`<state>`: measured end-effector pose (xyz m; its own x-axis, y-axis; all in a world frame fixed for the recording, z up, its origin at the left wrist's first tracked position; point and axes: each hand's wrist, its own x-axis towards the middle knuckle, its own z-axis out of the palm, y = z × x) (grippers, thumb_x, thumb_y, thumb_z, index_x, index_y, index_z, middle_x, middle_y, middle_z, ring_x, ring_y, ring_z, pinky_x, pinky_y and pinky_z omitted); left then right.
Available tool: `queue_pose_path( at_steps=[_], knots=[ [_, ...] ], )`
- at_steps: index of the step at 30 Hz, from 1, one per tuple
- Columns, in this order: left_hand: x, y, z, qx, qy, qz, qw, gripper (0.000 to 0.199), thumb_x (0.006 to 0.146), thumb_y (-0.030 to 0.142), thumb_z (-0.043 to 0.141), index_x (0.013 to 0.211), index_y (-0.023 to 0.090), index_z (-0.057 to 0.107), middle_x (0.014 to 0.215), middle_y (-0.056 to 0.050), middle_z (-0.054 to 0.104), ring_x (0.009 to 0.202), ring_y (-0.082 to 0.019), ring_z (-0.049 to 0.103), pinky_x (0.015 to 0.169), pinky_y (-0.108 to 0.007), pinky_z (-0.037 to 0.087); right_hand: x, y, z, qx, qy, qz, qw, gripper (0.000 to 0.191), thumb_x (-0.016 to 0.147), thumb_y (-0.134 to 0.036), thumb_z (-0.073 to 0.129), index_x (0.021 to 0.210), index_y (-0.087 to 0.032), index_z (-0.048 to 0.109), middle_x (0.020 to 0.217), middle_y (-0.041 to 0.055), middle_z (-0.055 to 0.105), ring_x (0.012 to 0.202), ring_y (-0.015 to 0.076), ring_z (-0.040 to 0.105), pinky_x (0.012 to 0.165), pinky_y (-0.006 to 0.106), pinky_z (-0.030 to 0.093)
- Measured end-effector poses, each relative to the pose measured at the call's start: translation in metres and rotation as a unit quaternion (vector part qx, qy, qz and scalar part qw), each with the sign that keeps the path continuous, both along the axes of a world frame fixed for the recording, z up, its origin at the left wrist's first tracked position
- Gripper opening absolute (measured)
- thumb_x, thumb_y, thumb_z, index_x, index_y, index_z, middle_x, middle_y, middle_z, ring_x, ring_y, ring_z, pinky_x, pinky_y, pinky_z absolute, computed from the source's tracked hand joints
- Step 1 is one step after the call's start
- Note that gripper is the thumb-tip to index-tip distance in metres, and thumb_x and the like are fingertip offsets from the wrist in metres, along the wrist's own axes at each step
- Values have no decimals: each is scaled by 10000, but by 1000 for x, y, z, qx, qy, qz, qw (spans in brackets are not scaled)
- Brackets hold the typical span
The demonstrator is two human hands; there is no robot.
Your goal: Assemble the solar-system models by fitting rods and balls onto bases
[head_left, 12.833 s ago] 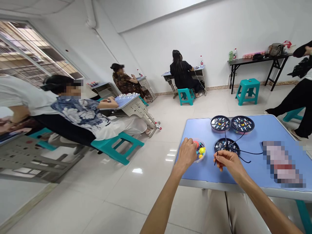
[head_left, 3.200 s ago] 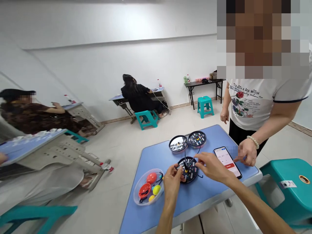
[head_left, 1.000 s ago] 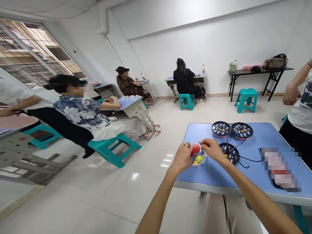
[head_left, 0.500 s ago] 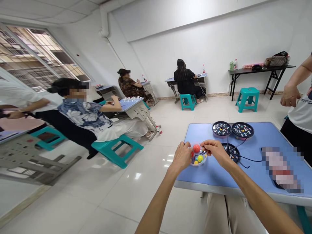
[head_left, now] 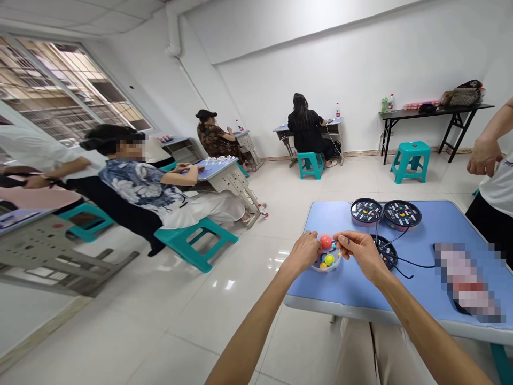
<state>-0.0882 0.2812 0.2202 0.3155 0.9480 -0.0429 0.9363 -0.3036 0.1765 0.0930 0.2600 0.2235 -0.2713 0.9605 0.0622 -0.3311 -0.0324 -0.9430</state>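
Glossy white floor tiles run under a smooth blue counter (head_left: 320, 291) with a rounded corner and pale edge. On it sits a shallow clear plastic dish (head_left: 326, 270) holding a glossy red ball (head_left: 326, 242), a smaller yellow ball (head_left: 329, 260) and other small rounded pieces, partly hidden. The left hand (head_left: 303, 252) curves over the dish's left side, its fingertips (head_left: 315, 240) just beside the red ball, while the right hand (head_left: 358, 255) comes in from the other side, its fingertips (head_left: 340, 239) near the ball's right. The hands are close together but apart, and whether either grips anything is too small to tell. Just right of the dish, a round black-topped tin (head_left: 385, 245) lies partly under the right hand, with two more round tins (head_left: 366, 211) (head_left: 402, 214) beyond it. A thin black cord (head_left: 404, 263) curves across the blue surface from them. Further right lies a pixelated flat object (head_left: 467, 280). A standing person's hand (head_left: 480, 159) hangs beyond the counter's far corner, well apart from the dish.
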Motion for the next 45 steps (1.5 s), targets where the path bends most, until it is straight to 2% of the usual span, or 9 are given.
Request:
queue_pose_path(
  at_steps=[8, 12, 14, 17, 19, 27, 30, 36, 45],
  knots=[
    [-5, 5, -1, 60, -202, 32, 977, 229, 853, 183, 506, 723, 199, 694, 979, -87, 637, 967, -222, 548, 878, -359, 452, -6, 1, -10, 1, -17, -32, 999, 410, 748, -563, 703, 662, -163, 679, 615, 1, 581, 493, 87, 378, 467, 247, 266],
    [2, -12, 5, 77, -322, 69, 941, 326, 932, 329, 410, 814, 172, 670, 732, -38, 632, 684, -161, 584, 670, -301, 501, -10, -2, -10, -23, 12, -31, 999, 392, 726, -564, 721, 708, -172, 706, 615, -3, 568, 535, 102, 427, 484, 239, 323],
    [10, -27, 8, 56, -421, 87, 901, 379, 942, 410, 398, 836, 157, 658, 664, -21, 626, 590, -143, 577, 581, -277, 491, -11, -6, -7, -36, 38, -20, 998, 374, 707, -551, 743, 718, -178, 712, 644, 4, 584, 590, 121, 482, 501, 238, 370],
    [24, -50, 10, 1, -633, 114, 765, 298, 857, 437, 588, 829, 150, 663, 683, -15, 637, 597, -131, 587, 599, -269, 495, -12, -16, -2, -47, 77, 12, 996, 353, 709, -529, 755, 742, -180, 717, 693, 18, 615, 650, 143, 542, 527, 249, 431],
    [34, -62, 10, -23, -701, 119, 703, 267, 809, 413, 663, 833, 147, 677, 701, -16, 639, 610, -126, 583, 620, -271, 495, -9, -22, 0, -42, 90, 26, 995, 343, 729, -517, 749, 744, -177, 713, 694, 22, 625, 656, 148, 563, 552, 262, 460],
    [53, -88, 5, -65, -787, 113, 603, 237, 755, 380, 706, 847, 161, 716, 719, -30, 627, 656, -141, 575, 632, -290, 488, 8, -45, 1, -59, 100, 41, 992, 348, 731, -508, 757, 768, -165, 712, 685, 31, 640, 646, 151, 582, 542, 265, 470],
    [57, -95, 3, -48, -780, 114, 614, 261, 762, 406, 706, 843, 158, 711, 686, -16, 596, 644, -130, 552, 635, -279, 476, 11, -52, 1, -65, 103, 20, 992, 356, 715, -514, 769, 760, -167, 705, 651, 13, 613, 618, 140, 572, 519, 253, 463],
    [61, -120, 3, 19, -680, 135, 720, 250, 793, 410, 693, 904, 186, 713, 666, 2, 610, 642, -130, 565, 670, -264, 479, 21, -75, 3, -52, 94, 6, 994, 367, 690, -509, 788, 729, -163, 672, 611, 3, 614, 558, 126, 562, 508, 254, 464],
    [69, -152, -8, 17, -642, 191, 742, 345, 705, 443, 762, 934, 184, 758, 636, -14, 652, 632, -161, 621, 648, -270, 524, 54, -129, 3, -66, 28, -22, 997, 361, 700, -498, 781, 775, -173, 642, 578, -8, 614, 481, 114, 530, 518, 272, 447]
  ],
)
